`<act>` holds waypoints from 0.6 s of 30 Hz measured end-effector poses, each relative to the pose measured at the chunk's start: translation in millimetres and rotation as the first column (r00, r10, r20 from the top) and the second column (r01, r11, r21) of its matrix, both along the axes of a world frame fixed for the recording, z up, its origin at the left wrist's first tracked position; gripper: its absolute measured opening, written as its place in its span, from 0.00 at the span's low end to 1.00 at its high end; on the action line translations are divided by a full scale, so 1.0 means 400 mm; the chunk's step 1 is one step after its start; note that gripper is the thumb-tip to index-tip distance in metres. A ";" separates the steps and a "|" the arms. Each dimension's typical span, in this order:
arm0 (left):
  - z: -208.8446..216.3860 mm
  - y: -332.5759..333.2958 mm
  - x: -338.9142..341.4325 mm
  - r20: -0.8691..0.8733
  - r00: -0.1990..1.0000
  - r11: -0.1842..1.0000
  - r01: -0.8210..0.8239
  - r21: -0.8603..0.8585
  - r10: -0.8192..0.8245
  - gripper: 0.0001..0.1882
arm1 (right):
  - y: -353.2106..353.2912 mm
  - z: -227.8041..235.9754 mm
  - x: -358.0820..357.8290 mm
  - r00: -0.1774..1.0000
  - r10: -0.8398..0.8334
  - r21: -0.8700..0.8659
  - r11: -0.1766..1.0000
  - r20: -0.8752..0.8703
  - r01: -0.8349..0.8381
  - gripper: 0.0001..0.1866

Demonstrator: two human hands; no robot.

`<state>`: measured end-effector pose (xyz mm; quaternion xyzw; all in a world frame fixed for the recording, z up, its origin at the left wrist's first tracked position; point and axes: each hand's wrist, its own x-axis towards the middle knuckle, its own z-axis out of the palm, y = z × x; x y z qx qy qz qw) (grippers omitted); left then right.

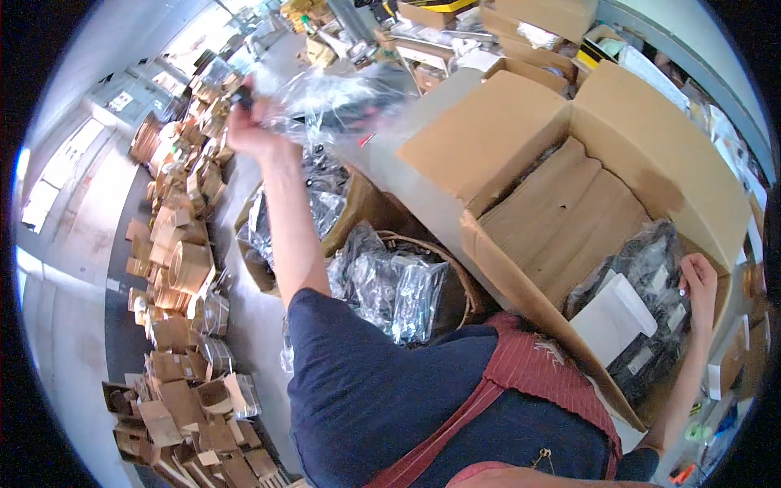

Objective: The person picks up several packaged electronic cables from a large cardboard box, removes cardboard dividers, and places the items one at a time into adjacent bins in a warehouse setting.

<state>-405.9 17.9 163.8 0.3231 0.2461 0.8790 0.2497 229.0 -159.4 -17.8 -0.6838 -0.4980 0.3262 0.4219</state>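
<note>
My left hand [254, 134] is raised out at the far left, closed on a clear plastic bag [342, 98], which is smeared by motion. Something small and black shows at its fingertips, too blurred to name. My right hand [700, 281] is inside the right edge of a big open cardboard box [480, 244]. Its fingers are curled down at clear bags of dark items [651, 272], and whatever they pinch is hidden. A white paper envelope [614, 321] lies on those bags, beside a brown corrugated cardboard sheet [569, 220].
Below my left arm stand a round bin [468, 281] and another container [354, 207], both filled with clear bags of dark items. Flattened and loose cartons [183, 342] pile along the left. Boxes and packaging [529, 32] crowd the far side.
</note>
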 end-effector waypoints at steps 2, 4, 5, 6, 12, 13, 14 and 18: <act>-0.036 -0.006 -0.270 -0.134 0.990 0.992 -0.034 0.121 0.050 0.21 | 0.012 0.003 0.000 0.999 0.032 -0.012 0.999 0.016 -0.032 0.09; -0.067 -0.022 -0.328 -0.206 0.955 0.977 -0.214 0.017 0.213 0.20 | 0.019 -0.008 0.007 0.999 0.041 0.026 0.999 0.009 -0.041 0.09; -0.100 -0.030 -0.446 -0.360 0.872 0.922 -0.380 -0.071 0.331 0.20 | 0.027 -0.015 0.021 0.998 0.069 0.002 0.998 0.009 -0.069 0.08; -0.190 -0.007 -0.571 -0.505 0.766 0.838 -0.527 -0.142 0.397 0.21 | 0.028 -0.016 0.020 0.998 0.064 -0.006 0.998 0.012 -0.064 0.08; -0.625 -0.117 -0.934 -0.674 -0.123 0.180 -0.984 -0.015 -0.729 0.20 | 0.042 -0.031 0.030 0.996 0.068 0.027 0.997 -0.055 -0.067 0.10; -0.720 -0.102 -0.905 -0.814 0.225 0.176 -0.913 -0.367 -0.535 0.19 | 0.034 -0.030 0.021 0.999 0.042 0.021 0.999 -0.032 -0.041 0.10; -0.793 -0.097 -0.863 -0.751 0.584 0.244 -0.715 -0.656 -0.308 0.19 | 0.028 -0.034 0.021 1.000 -0.008 0.010 1.000 -0.026 0.008 0.10; -0.779 -0.088 -0.760 -0.816 0.499 0.095 -0.834 -0.544 -0.293 0.18 | 0.009 -0.032 0.038 0.999 -0.035 -0.014 0.999 -0.027 0.034 0.09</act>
